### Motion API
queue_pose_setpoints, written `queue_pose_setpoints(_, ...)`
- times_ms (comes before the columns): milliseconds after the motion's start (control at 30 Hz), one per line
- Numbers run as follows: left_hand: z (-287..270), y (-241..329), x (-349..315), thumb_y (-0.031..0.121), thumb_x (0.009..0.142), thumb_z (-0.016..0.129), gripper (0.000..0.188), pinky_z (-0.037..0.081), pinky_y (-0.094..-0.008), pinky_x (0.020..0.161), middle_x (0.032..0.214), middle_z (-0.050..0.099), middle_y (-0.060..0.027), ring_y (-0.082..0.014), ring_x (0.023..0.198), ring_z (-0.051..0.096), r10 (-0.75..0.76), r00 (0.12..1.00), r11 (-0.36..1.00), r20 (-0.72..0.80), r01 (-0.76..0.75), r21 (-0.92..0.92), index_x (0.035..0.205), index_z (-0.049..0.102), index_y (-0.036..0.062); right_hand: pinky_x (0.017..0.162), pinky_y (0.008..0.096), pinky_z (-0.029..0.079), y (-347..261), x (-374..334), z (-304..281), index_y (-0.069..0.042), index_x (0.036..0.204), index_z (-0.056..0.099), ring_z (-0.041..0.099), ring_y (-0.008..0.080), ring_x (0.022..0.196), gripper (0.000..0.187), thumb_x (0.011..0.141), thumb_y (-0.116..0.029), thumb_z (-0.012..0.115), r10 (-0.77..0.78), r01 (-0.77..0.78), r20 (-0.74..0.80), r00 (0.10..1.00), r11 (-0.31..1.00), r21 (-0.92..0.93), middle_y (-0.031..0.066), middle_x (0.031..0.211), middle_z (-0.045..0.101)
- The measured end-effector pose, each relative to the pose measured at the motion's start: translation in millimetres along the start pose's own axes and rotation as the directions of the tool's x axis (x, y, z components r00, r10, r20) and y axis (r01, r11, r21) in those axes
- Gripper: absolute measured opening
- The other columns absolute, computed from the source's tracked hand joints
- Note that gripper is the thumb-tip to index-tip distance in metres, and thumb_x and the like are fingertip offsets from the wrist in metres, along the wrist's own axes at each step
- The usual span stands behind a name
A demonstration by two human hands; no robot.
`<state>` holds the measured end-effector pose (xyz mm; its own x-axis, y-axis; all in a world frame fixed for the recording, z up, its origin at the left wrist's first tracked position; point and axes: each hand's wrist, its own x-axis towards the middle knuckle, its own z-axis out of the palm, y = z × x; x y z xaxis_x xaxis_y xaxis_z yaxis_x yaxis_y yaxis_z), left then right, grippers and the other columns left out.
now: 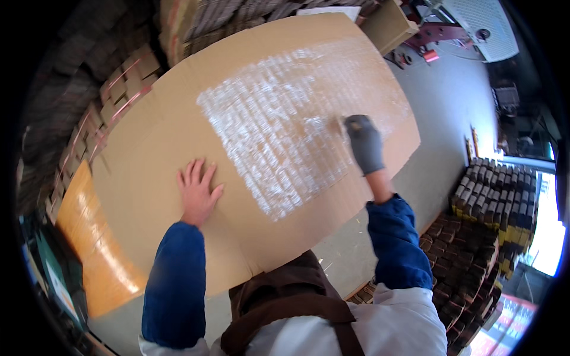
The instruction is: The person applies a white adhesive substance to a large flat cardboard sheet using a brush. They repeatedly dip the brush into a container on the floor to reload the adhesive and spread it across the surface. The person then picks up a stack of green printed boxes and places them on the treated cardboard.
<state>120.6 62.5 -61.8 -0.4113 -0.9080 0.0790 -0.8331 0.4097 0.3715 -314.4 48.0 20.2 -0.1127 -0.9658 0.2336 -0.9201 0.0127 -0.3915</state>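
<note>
A large sheet of brown cardboard (160, 130) lies flat in front of me. Across its middle and far right spreads a whitish, wet-looking streaky coating (267, 118), thick on the left and thinner to the right. My left hand (199, 190) is bare and rests on the uncoated part with its fingers spread. My right hand (363, 142), in a dark grey glove, is closed over the right side of the coated area. A thin edge shows beside its fingers, but blur and the glove hide what it holds. Blue sleeves cover both forearms.
A shiny orange-brown board (98, 249) shows under the sheet at the left. Bundled cardboard stacks (127, 83) stand along the far left. More stacked bundles (463, 249) rise at the right beside the grey floor (439, 118). A machine with a pale perforated panel (484, 26) stands at the far right.
</note>
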Motion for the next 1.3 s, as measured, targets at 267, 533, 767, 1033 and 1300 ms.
queue_pose_setpoints(267,-30,19,9,0.048,0.081,0.07,0.072,0.016,-0.0663,0.11,0.146,0.038,-0.0125,-0.0338,0.137,0.03,-0.023,0.989,0.998,0.147,0.015,0.054,0.142,0.046,0.0162,0.07,0.0284,0.051,-27,-82,-78,0.0,0.098,0.067,0.064,0.017,0.078,0.012,0.09,-0.009,0.066,0.332,-0.274,-0.086,0.939,0.877,0.395,0.0098,0.091,0.068)
queue_pose_setpoints(533,-37,52,25,0.058,0.066,0.081,0.105,0.019,-0.0652,0.11,0.145,0.032,-0.0216,-0.041,0.137,0.028,-0.172,0.914,0.964,0.368,0.079,0.254,0.149,0.034,0.0126,0.074,0.0317,0.052,-41,-112,-91,-0.003,0.104,0.067,0.067,0.021,0.085,0.015,0.091,-0.011,0.065,0.345,-0.294,-0.1,0.933,0.894,0.337,0.012,0.102,0.068)
queue_pose_setpoints(767,-34,67,27,0.051,0.065,0.085,0.114,0.023,-0.0581,0.112,0.15,0.024,-0.0274,-0.045,0.14,0.022,-0.254,0.871,0.954,0.42,0.153,0.258,0.152,0.026,0.0059,0.076,0.0432,0.054,-73,-124,-32,-0.009,0.102,0.064,0.066,0.0367,0.091,0.016,0.087,-0.014,0.066,0.035,-0.037,0.012,0.999,0.981,0.189,0.0131,0.109,0.066)
queue_pose_setpoints(1033,-34,66,27,0.049,0.067,0.085,0.113,0.024,-0.0585,0.11,0.151,0.022,-0.0284,-0.0452,0.141,0.02,-0.261,0.863,0.942,0.433,0.131,0.308,0.152,0.025,0.0052,0.074,0.0449,0.054,-24,-72,-6,-0.012,0.103,0.063,0.066,0.0362,0.086,0.015,0.088,-0.013,0.062,0.13,-0.143,0.144,0.981,0.986,0.081,0.0105,0.106,0.064)
queue_pose_setpoints(1300,-37,70,25,0.05,0.066,0.085,0.113,0.027,-0.0591,0.108,0.151,0.023,-0.0279,-0.0454,0.14,0.022,-0.275,0.852,0.933,0.446,0.124,0.338,0.152,0.026,0.0076,0.072,0.0474,0.053,-24,-40,11,-0.013,0.102,0.063,0.065,0.037,0.084,0.015,0.087,-0.015,0.061,0.007,-0.025,0.189,0.982,0.995,0.092,0.0126,0.104,0.064)
